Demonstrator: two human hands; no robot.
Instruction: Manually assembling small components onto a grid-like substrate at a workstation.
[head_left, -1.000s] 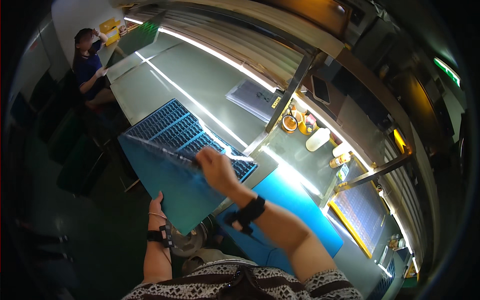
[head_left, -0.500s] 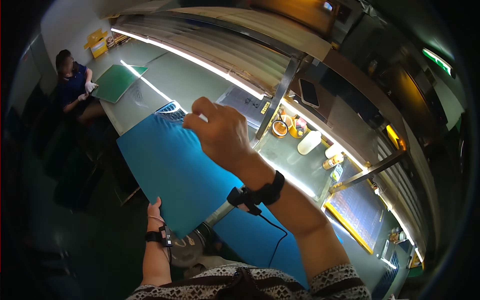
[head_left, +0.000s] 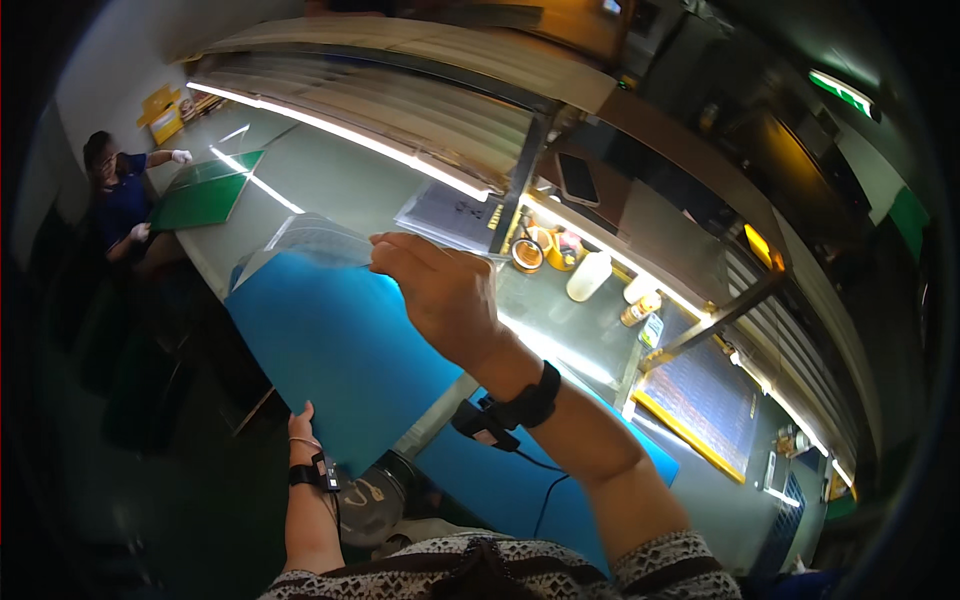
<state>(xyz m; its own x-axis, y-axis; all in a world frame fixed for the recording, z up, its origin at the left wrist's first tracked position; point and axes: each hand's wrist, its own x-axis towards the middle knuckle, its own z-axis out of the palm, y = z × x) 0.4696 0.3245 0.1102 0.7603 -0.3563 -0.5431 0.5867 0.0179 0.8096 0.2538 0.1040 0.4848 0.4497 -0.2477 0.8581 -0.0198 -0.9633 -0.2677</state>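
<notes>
A large blue sheet (head_left: pixel 330 340) lies tilted in front of me, its far part over the grey workbench. My left hand (head_left: pixel 303 422) is closed on its near left edge, thumb on top, the other fingers hidden beneath. Over the sheet's far end, my right hand (head_left: pixel 440 295) is closed in a pinch. From its fingertips a thin clear film (head_left: pixel 318 238) spreads leftward, raised and bent above the blue surface. How much of the film still touches the sheet is hard to see. Each wrist wears a black strap with a small device.
A second blue sheet (head_left: pixel 500 470) lies beside my right forearm. Tape rolls (head_left: pixel 527 254) and bottles (head_left: pixel 589 276) stand under the lit shelf, with a phone (head_left: pixel 577 180) above. At far left a gloved person handles a green board (head_left: pixel 208 198). A yellow-edged panel (head_left: pixel 700 405) is at right.
The clear film now shows raised between my right hand and the sheet's far end. My left hand keeps its grip. The other person's one gloved hand has moved across to the board's far side.
</notes>
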